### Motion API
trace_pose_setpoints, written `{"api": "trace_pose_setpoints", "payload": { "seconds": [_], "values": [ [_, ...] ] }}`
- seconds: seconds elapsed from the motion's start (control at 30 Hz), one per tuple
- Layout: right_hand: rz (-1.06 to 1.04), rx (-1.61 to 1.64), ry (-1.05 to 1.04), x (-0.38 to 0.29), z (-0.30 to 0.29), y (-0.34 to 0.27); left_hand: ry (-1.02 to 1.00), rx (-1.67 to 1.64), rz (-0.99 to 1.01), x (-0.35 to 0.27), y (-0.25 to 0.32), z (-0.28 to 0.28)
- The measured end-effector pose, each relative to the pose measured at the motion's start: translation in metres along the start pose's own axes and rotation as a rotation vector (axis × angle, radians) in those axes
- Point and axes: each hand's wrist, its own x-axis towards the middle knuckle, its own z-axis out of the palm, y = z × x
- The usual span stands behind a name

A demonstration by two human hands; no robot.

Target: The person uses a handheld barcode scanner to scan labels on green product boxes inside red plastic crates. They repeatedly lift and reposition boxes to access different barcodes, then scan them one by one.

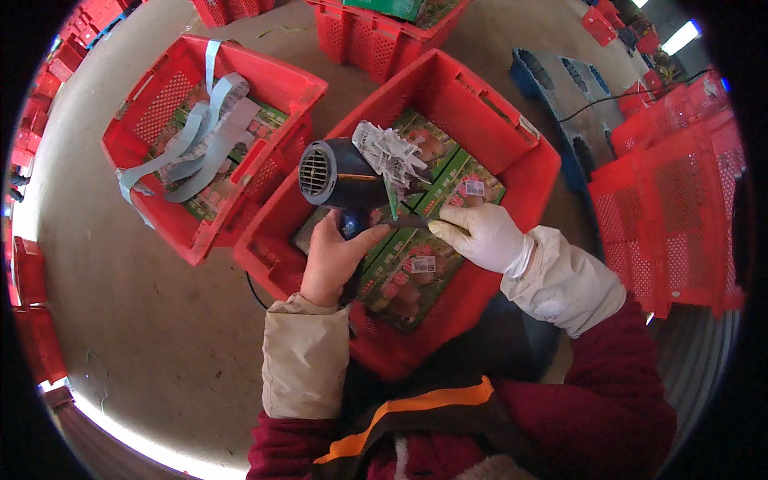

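Note:
My bare left hand [333, 258] is wrapped around the handle of a dark hair dryer [363, 171], its round rear grille facing left. My right hand [489, 237], in a white glove, pinches the end of a slim dark handle-like piece [411, 222]. The piece reaches across to my left thumb; what it belongs to is unclear. A bunch of crumpled printed paper strips [390, 155] clings about the dryer's front end. Below both hands is a red plastic crate [516, 168] holding several green printed cartons [399, 282], some bearing white labels.
To the left, another red crate [288, 90] holds cartons under loose pale backing tape [192, 129]. A third crate [372, 45] stands beyond. At right are a worn blue-grey pallet [564, 90], a black cable [606, 99] and stacked red crates [666, 210].

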Motion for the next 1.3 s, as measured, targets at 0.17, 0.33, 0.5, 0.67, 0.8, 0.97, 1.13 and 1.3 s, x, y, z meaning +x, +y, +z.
{"api": "trace_pose_setpoints", "payload": {
  "seconds": [0.17,0.33,0.5,0.67,0.8,0.97,1.13,1.3],
  "values": [
    [0.112,0.083,0.035,-0.009,0.010,-0.022,0.016,0.040,0.027,-0.008,0.000,-0.017],
    [0.147,0.068,0.087,-0.014,0.020,-0.037,-0.010,-0.051,0.062,-0.014,-0.005,-0.021],
    [0.174,0.119,0.148,-0.014,0.017,-0.047,0.120,0.203,0.191,-0.016,-0.010,-0.025],
    [0.118,0.183,0.167,-0.013,0.009,-0.009,0.172,0.253,0.205,-0.014,-0.015,-0.044],
    [0.432,0.267,-0.139,-0.009,0.001,0.081,0.061,0.269,0.261,-0.018,-0.018,-0.045],
    [0.015,-0.002,-0.404,0.016,0.036,0.183,-0.099,0.453,0.195,-0.023,-0.014,-0.037],
    [0.183,-0.264,-0.772,0.031,0.084,0.221,-0.201,0.605,0.236,-0.024,-0.016,-0.020],
    [0.117,-0.062,-0.888,0.030,0.116,0.242,-0.169,0.653,0.148,-0.020,-0.024,-0.014]
  ]
}}
